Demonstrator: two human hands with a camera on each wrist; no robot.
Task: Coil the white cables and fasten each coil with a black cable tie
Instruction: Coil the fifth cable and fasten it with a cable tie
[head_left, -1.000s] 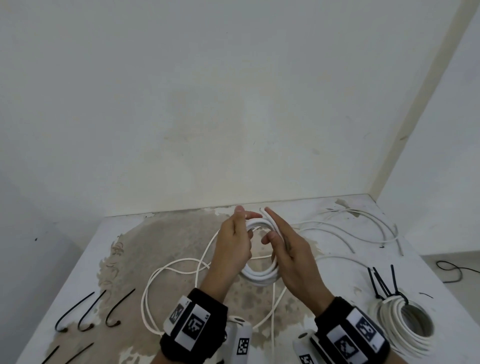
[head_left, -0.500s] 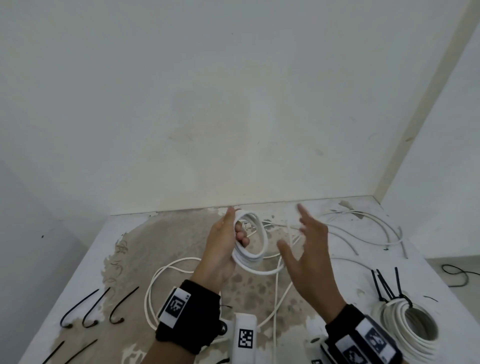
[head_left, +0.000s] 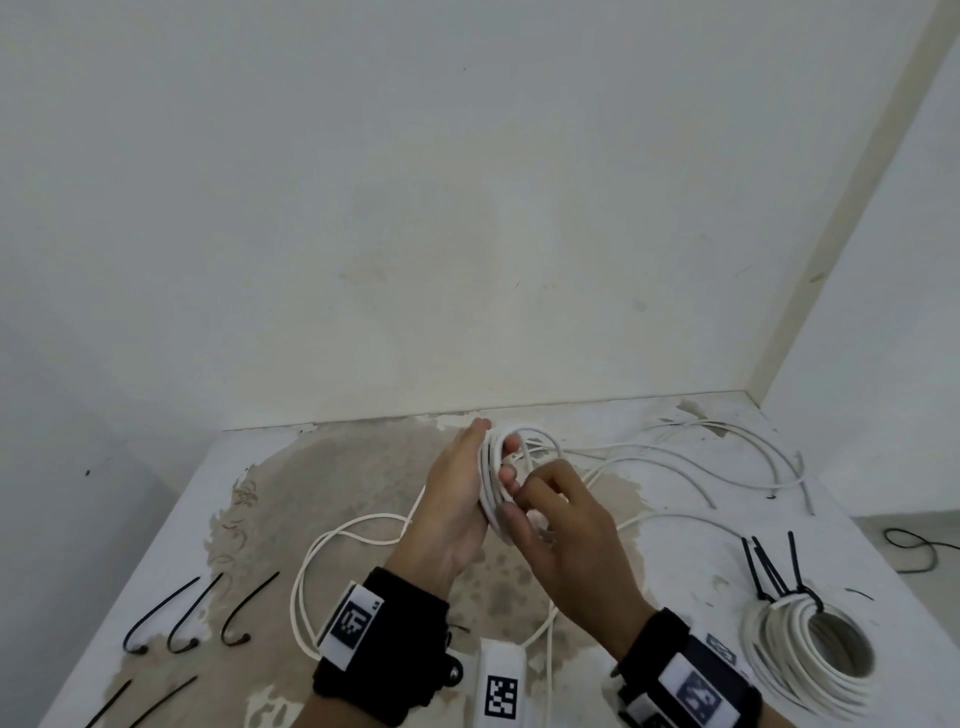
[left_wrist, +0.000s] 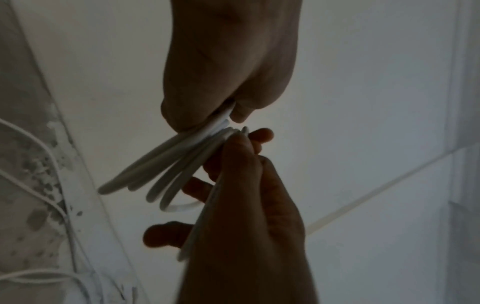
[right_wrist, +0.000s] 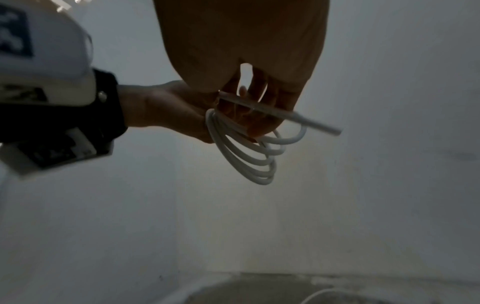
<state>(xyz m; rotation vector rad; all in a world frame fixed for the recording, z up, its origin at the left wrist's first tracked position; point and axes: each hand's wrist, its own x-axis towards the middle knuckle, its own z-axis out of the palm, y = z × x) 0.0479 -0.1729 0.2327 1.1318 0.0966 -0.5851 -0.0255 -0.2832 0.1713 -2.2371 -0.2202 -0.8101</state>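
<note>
My left hand (head_left: 460, 493) holds a small coil of white cable (head_left: 491, 462) upright above the table, its fingers curled through the loops. My right hand (head_left: 545, 506) sits against the coil's near side, with its fingers pinching a strand of the same cable. In the left wrist view the loops (left_wrist: 168, 164) fan out between the left hand (left_wrist: 228, 72) and the right hand (left_wrist: 249, 205). The right wrist view shows the coil (right_wrist: 244, 156) and a straight strand (right_wrist: 285, 116) running across the fingers. The rest of the white cable (head_left: 675, 460) trails loose over the table.
A finished white coil (head_left: 779, 654) fastened with black ties (head_left: 774, 571) lies at the right front. Three curved black cable ties (head_left: 208, 608) and two more ties (head_left: 140, 701) lie at the left front. The stained table (head_left: 337, 493) stands in a corner between two walls.
My right hand was spread open away from the coil half a second ago. It has swung back to the coil and now pinches the cable there. The left hand kept holding the coil.
</note>
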